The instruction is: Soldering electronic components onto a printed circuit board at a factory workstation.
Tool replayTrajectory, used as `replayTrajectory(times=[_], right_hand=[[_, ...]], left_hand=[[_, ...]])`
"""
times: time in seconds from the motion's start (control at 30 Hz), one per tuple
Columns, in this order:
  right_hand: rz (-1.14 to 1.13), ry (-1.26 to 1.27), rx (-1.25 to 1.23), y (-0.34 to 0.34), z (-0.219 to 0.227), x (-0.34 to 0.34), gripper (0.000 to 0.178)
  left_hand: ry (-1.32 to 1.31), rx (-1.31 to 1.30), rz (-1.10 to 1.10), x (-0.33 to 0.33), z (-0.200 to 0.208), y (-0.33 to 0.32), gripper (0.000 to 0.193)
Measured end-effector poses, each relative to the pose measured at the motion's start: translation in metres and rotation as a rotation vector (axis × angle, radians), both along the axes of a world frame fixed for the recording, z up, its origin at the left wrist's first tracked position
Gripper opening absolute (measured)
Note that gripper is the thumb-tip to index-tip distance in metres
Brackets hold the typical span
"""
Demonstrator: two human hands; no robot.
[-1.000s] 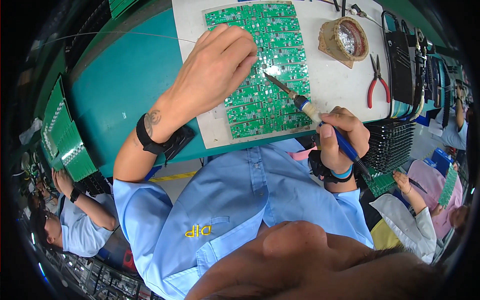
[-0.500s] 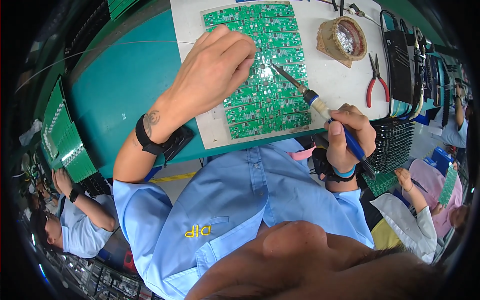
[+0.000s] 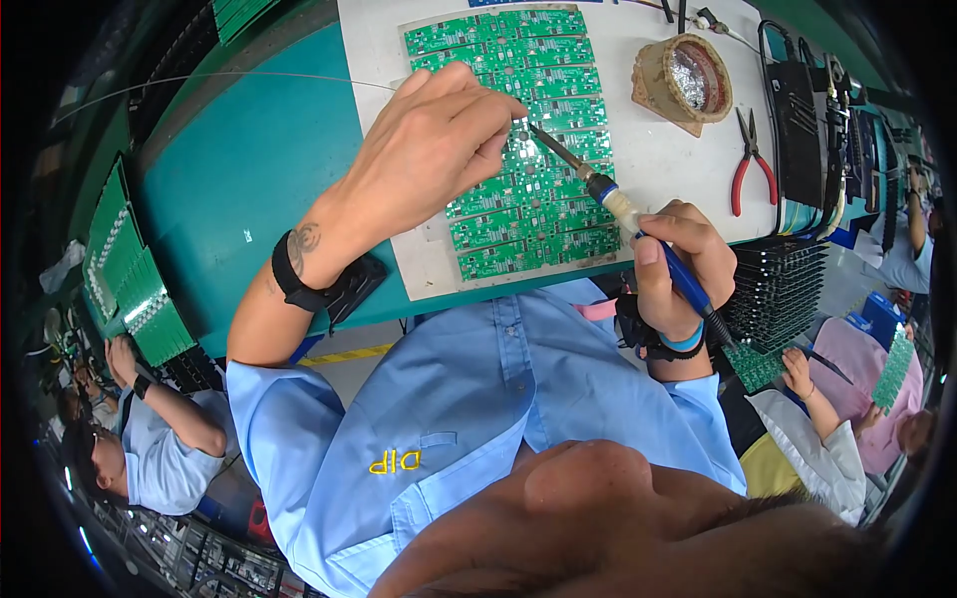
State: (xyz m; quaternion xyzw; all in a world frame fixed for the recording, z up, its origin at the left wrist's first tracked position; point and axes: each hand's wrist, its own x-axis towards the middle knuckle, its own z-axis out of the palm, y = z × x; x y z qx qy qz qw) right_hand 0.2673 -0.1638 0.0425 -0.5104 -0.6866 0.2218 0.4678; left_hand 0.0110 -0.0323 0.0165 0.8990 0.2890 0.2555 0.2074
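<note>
A panel of green circuit boards (image 3: 538,214) lies on the pale sheet before me, made of several narrow boards one above another. Over its left half, my left hand (image 3: 429,149) is closed with thumb and fingers pinched on a thin solder wire (image 3: 249,74), which trails off to the left behind the hand. My right hand (image 3: 688,264) grips a blue-handled soldering iron (image 3: 620,206). The iron slants up and left, its dark tip at the upper middle of the panel, just beside my left fingertips. Whether the tip touches a board I cannot tell.
Right of the panel stands a round brown pot (image 3: 688,80) with shiny silvery material inside. Red-handled pliers (image 3: 753,164) lie nearby, before a black box (image 3: 797,115) with cables. Racked boards (image 3: 778,294) stand at the right. Co-workers sit on both sides; one person's hand (image 3: 125,361) touches boards at left.
My right hand and the soldering iron have shifted a little to the left. My left fingertips have moved slightly right and down, and the solder wire's far end has swung slightly.
</note>
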Motion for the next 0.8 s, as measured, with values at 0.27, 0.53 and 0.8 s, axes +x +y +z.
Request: replayTrajectory(times=[0.27, 0.53, 0.8], right_hand=[[0.009, -0.004, -0.017, 0.0009, -0.0015, -0.0004, 0.017], [0.010, -0.021, -0.029, 0.0001, -0.0007, -0.0018, 0.018], [0.005, -0.019, -0.016, -0.0005, -0.0026, -0.0015, 0.018]], left_hand=[[0.003, 0.011, 0.004, 0.0005, -0.0006, 0.0002, 0.021], [-0.010, 0.017, -0.002, 0.0005, -0.0020, 0.0007, 0.022], [-0.011, 0.008, 0.001, 0.0004, -0.0021, 0.0004, 0.021]])
